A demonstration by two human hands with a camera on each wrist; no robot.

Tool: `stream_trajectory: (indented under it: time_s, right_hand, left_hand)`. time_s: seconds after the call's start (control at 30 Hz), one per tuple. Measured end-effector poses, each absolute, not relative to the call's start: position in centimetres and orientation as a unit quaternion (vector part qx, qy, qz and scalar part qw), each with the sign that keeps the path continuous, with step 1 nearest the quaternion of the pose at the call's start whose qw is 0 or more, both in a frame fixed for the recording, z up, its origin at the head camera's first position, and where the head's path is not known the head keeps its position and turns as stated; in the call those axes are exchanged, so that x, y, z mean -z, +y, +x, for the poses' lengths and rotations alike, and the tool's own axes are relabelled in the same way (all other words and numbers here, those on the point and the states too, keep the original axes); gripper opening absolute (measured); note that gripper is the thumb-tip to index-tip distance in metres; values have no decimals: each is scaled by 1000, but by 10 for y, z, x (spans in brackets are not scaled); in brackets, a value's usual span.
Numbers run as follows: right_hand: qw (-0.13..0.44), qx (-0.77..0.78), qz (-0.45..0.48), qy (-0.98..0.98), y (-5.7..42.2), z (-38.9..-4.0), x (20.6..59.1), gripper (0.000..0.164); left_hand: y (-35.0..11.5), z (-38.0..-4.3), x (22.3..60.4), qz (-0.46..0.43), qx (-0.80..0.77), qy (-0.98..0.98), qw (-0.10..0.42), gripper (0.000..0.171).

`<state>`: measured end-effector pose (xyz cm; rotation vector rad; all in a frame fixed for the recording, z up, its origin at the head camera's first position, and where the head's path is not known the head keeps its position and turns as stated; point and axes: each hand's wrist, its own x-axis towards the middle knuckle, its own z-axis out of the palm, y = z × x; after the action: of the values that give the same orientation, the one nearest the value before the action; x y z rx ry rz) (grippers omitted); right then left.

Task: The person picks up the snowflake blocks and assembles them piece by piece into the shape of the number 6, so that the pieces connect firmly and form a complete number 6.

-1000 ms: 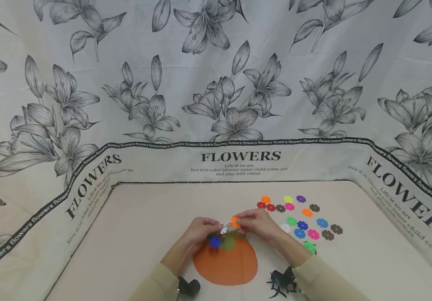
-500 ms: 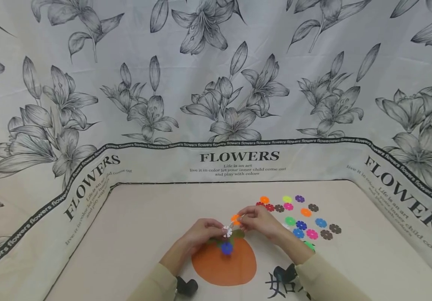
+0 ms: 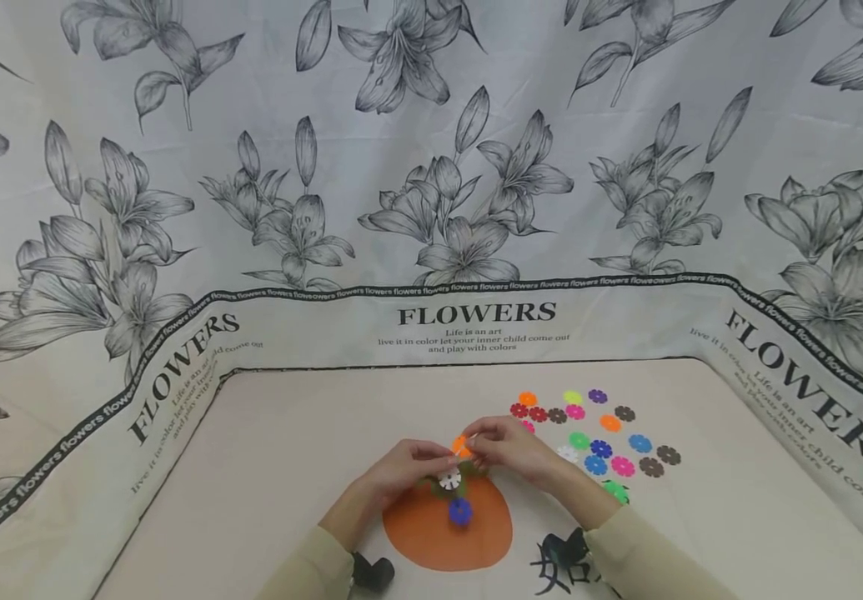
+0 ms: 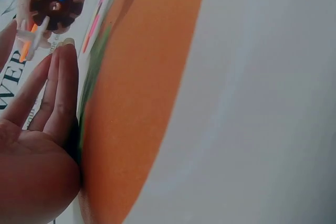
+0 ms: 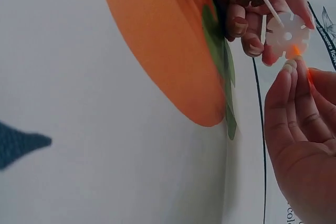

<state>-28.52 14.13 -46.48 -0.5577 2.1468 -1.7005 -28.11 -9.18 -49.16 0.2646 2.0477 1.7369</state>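
Note:
Above the printed orange (image 3: pixel 416 533), both hands hold a small chain of slotted snowflake discs. My left hand (image 3: pixel 403 468) pinches the chain at a white disc (image 5: pixel 281 30). Thumb and fingers of my right hand (image 3: pixel 509 450) pinch an orange disc (image 3: pixel 461 447), whose edge meets the white disc's rim in the right wrist view; how deep it sits is hidden by fingertips. A brown disc (image 4: pixel 55 6) joins another white disc seen edge-on (image 4: pixel 38 38). A blue disc (image 3: pixel 460 511) hangs from the brown one.
Several loose discs lie to the right on the mat, among them a pink disc (image 3: pixel 622 467), a light blue disc (image 3: pixel 639 443) and a green disc (image 3: pixel 614 492). Black printed characters (image 3: pixel 554 567) show near the right sleeve. A flower-printed cloth (image 3: pixel 476 329) rises behind.
The chain has turned and lowered between the hands, its blue disc swinging right and down. The right hand has brought the orange disc left, closer to the left fingers.

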Motion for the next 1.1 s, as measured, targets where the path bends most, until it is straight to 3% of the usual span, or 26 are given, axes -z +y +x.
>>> stream_trajectory:
  time_s: [0.27, 0.47, 0.7, 1.1]
  right_hand:
    - [174, 575, -207, 772, 144, -283, 462, 28]
    - [103, 492, -202, 840, 177, -285, 442, 31]
    - [17, 329, -190, 925, 233, -281, 432, 22]
    - [110, 285, -191, 933, 274, -260, 448, 21]
  left_hand:
    - [-91, -282, 496, 86, -623, 747, 217, 32]
    - [-89, -280, 497, 70, -614, 759, 207, 32]
    - [-91, -279, 498, 67, -607, 767, 197, 32]
    - [-92, -279, 499, 74, -597, 773, 201, 33]
